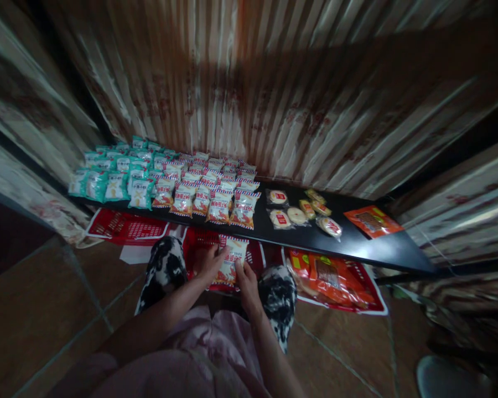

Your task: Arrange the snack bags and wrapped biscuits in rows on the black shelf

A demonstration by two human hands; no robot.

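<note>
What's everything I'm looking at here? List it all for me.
shelf: one, black, along the corrugated wall
teal packets: many, teal and white, shelf's left end
striped packets: many, red, white and orange, rows mid-shelf
wrapped cakes: about seven, pale, clear-wrapped, right of the rows
orange packet: one, orange, shelf's right end
baskets: three, red, floor under the shelf
orange bags: several, orange, in the right basket
held packet: one, red, white and orange, over the middle basket
slippers: two, black and white, beside the hands
left hand: one, grips the held packet's left edge
right hand: one, grips its right edge
</note>
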